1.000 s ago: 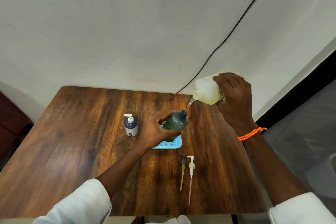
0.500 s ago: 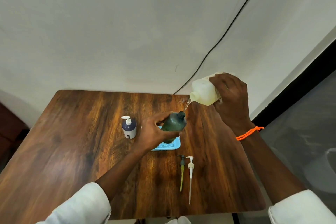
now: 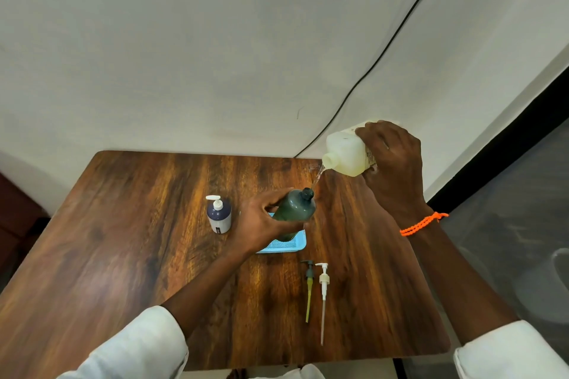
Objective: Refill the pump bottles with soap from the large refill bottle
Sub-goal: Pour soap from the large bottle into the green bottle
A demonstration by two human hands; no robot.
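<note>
While the right hand (image 3: 389,160) grips the tilted refill bottle (image 3: 348,152) right of centre, thin soap stream (image 3: 318,177) falling, left hand (image 3: 261,223) fingers wrapped round green bottle (image 3: 294,209) (uncapped) at centre, over blue tray (image 3: 286,244) on tabletop (image 3: 123,224).

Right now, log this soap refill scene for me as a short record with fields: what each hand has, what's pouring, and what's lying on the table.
left hand: grips the green bottle, tilted, neck open, above the blue tray
right hand: holds the refill bottle tipped, mouth down-left
pour: thin soap stream running into the green bottle's neck
pumps off: green pump and white pump lying side by side on the table
other: navy pump bottle upright, pump on
</note>
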